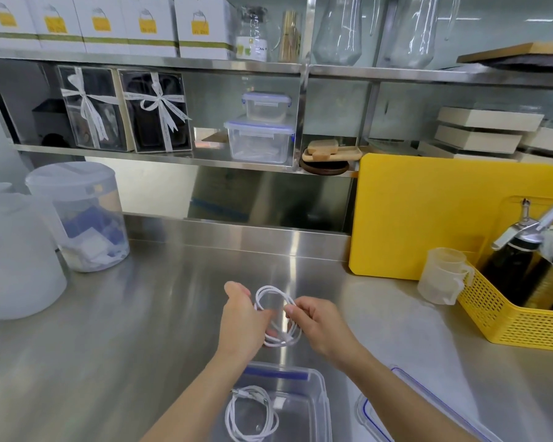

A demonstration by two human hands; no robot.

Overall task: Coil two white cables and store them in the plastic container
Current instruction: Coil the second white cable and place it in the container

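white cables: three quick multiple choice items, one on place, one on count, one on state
1. Where does the coiled cable that is not in the hands lie?
A. in the yellow basket
B. in the plastic container
C. on the shelf

2. How many white cables show?
A. one
B. two
C. three

3. How does the container stand?
A. open, its lid beside it
B. lid clipped on
C. upside down

Key:
1 B: the coil rests on the container's floor.
2 B: one lies in the container, and the second cable is held by the left hand and right hand.
3 A: the lid lies on the counter to its right.
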